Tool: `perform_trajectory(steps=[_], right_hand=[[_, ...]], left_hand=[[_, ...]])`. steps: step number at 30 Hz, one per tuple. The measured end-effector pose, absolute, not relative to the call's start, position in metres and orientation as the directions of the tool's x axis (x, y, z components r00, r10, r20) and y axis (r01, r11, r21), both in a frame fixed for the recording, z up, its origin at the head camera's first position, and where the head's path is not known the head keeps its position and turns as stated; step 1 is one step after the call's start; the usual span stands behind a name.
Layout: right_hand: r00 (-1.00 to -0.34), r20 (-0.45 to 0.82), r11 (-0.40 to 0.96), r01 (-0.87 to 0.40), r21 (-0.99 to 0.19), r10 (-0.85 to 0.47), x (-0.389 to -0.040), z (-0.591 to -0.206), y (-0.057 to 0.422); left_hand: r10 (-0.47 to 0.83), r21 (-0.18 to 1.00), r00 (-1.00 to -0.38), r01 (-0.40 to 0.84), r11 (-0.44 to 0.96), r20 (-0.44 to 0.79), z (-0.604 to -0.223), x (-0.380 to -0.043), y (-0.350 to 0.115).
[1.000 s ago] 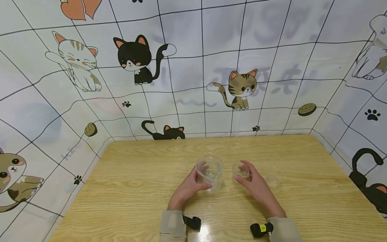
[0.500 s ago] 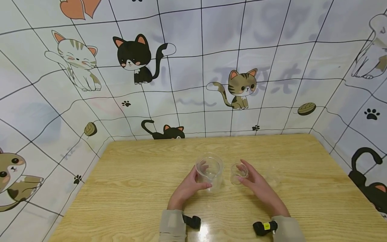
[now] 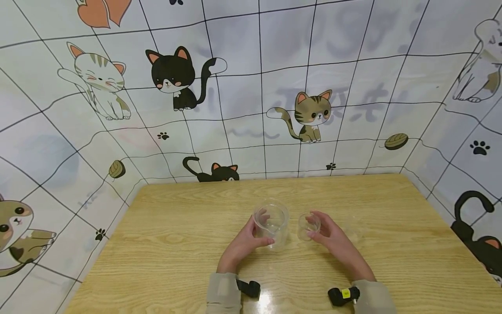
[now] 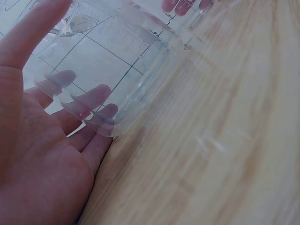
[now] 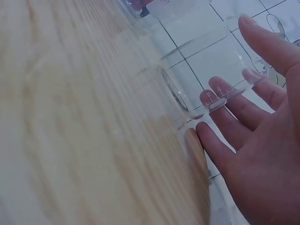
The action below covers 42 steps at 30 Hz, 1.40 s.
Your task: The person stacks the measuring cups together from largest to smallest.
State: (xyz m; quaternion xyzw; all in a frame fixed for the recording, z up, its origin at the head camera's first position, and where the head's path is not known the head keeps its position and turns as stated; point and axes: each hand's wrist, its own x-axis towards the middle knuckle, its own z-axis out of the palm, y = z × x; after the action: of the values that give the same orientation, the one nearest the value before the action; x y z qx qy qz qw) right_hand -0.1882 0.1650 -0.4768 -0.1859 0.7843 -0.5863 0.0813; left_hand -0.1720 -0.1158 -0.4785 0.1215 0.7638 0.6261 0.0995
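Note:
My left hand (image 3: 247,240) grips a large clear beaker (image 3: 277,222), thumb on its near side and fingers behind. In the left wrist view, faint graduation marks show on the large beaker (image 4: 126,51), and its base is right at the tabletop. To the right, a smaller clear beaker (image 3: 303,229) is held in my right hand (image 3: 331,235), between thumb and fingers. Its printed scale and ringed base show in the right wrist view, where the small beaker (image 5: 197,51) has its base close to the wood. A narrow gap separates the two beakers, both upright.
A faint, see-through object (image 3: 354,226) stands on the wooden table (image 3: 176,244), just right of my right hand. Behind the table and on both sides hangs a white sheet (image 3: 243,96) with black grid lines and cartoon cats.
My right hand has shifted the small beaker slightly left, nearer the large one, and its thumb sits a little differently on the glass. The left hand and large beaker have stayed put.

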Motion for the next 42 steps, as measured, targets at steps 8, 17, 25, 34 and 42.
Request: perform_trajectory(steps=[8, 17, 25, 34, 42], right_hand=[[-0.935, 0.063, 0.258, -0.16, -0.953, -0.349, -0.185, -0.473, 0.161], [-0.96, 0.054, 0.337, -0.149, -0.93, -0.276, -0.185, -0.474, 0.151], [-0.966, 0.081, 0.387, -0.174, -0.905, -0.246, -0.187, -0.478, 0.147], [-0.943, 0.033, 0.373, -0.163, -0.913, -0.331, -0.185, -0.472, 0.155], [-0.897, 0.085, 0.284, -0.225, -0.932, -0.434, -0.187, -0.477, 0.162]], left_hand=[[0.31, 0.981, -0.951, 0.055, 0.188, -0.007, -0.479, -0.172, -0.115], [0.304, 0.978, -0.953, 0.06, 0.2, -0.004, -0.479, -0.172, -0.115], [0.294, 0.977, -0.956, 0.048, 0.209, -0.016, -0.481, -0.174, -0.115], [0.293, 0.976, -0.956, 0.048, 0.213, -0.017, -0.48, -0.174, -0.116], [0.296, 0.978, -0.955, 0.053, 0.201, -0.009, -0.479, -0.172, -0.116]])
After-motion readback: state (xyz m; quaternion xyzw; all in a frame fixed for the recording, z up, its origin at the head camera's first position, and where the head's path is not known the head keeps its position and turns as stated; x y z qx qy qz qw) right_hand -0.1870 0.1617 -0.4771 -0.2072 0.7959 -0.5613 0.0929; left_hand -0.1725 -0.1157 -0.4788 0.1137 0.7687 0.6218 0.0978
